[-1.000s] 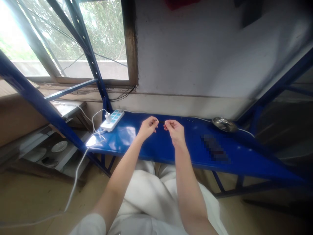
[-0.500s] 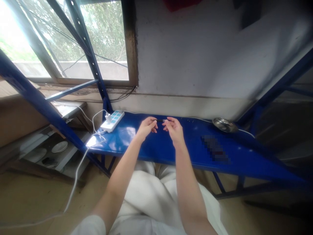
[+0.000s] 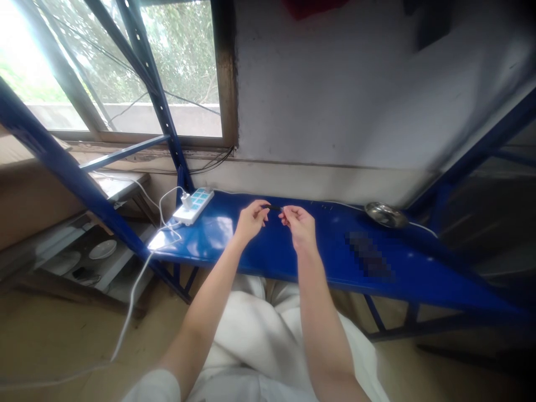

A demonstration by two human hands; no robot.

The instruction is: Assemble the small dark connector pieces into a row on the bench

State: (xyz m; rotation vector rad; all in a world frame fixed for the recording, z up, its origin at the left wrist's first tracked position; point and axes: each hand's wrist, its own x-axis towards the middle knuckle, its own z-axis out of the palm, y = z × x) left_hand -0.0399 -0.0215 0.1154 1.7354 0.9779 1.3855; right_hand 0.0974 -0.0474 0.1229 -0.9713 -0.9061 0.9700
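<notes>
Between my hands, above the blue table (image 3: 276, 251), is a thin black stick-like thing (image 3: 274, 207), possibly a pen; it is too small to name surely. My left hand (image 3: 252, 219) pinches its left end between thumb and fingers. At the other end my right hand (image 3: 298, 223) is closed on it, fingertips curled in. A small pale or clear piece seems to show at the right fingertips, but the fingers hide most of it.
A white power strip (image 3: 193, 206) with a plug and cable lies at the table's left end. Toward the right are a shiny metal dish (image 3: 385, 215) and a blurred-out dark object (image 3: 368, 255). Several tiny slim pieces lie near the back edge. Blue posts (image 3: 157, 95) frame the table.
My right hand has turned slightly, its fingers now more curled over the end of the black thing. My left hand has hardly moved.
</notes>
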